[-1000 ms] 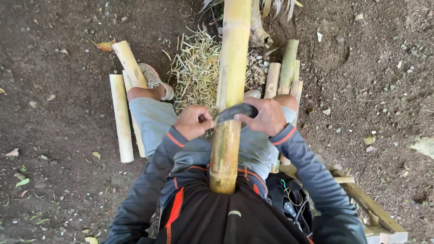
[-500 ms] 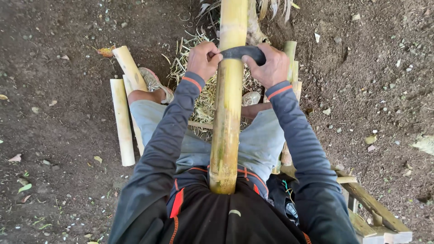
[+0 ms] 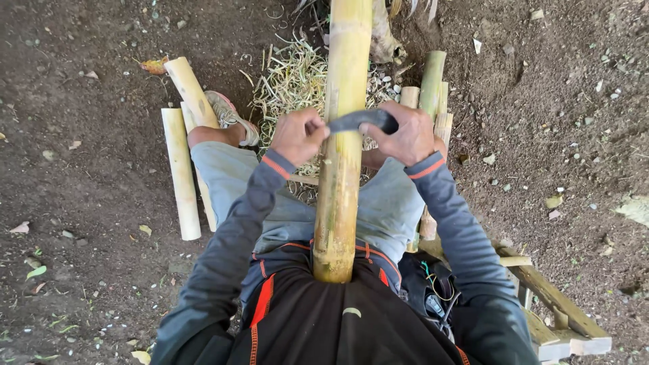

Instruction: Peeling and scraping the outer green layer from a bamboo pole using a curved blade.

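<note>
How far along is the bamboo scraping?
Done: a heap of pale shavings lies on the ground by the cut bamboo pieces. In hand: the left hand and right hand hold a curved blade across the bamboo pole. Left: the pole's near stretch is green and blotchy.

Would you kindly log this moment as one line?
left hand: shut on curved blade | right hand: shut on curved blade | blade across bamboo pole

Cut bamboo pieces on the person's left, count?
3 visible: one pale piece lying outermost, one angled piece by the foot, one partly hidden along the leg. More may be hidden.
</note>
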